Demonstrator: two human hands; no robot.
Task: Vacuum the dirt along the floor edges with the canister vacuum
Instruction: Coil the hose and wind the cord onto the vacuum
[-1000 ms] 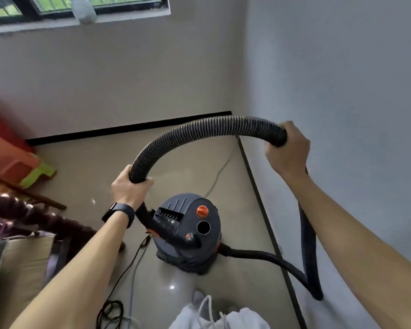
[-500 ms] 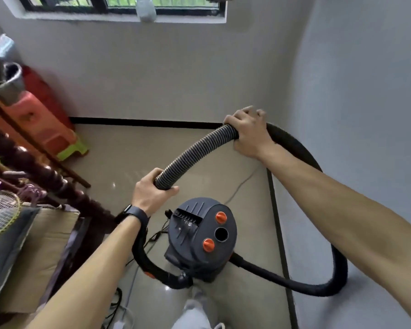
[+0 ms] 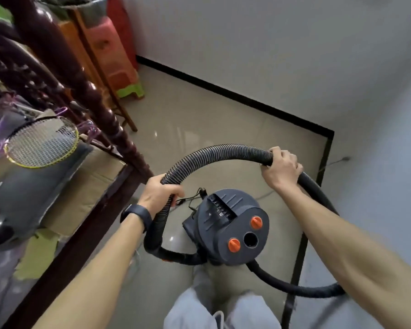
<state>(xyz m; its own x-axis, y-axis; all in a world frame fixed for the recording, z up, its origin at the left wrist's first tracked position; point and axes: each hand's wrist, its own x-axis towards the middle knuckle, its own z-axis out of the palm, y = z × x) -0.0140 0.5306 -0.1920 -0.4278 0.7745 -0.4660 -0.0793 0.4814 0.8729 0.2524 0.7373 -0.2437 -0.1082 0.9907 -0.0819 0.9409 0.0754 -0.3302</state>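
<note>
The canister vacuum (image 3: 230,226) is stood on the floor (image 3: 199,119); its hose (image 3: 214,153) is gripped, fingers wrapped round, by the left hand (image 3: 160,193) at ten o'clock and right hand (image 3: 281,168) at one o'clock.

Above the dark grey round plastic canister vacuum (image 3: 228,224), the left grip (image 3: 159,194) and right grip (image 3: 281,168) each hold its black ribbed hose (image 3: 214,153), arched over it.

Vacuum (image 3: 226,227) on floor (image 3: 199,129) (racket (image 3: 42,141) left).
</note>
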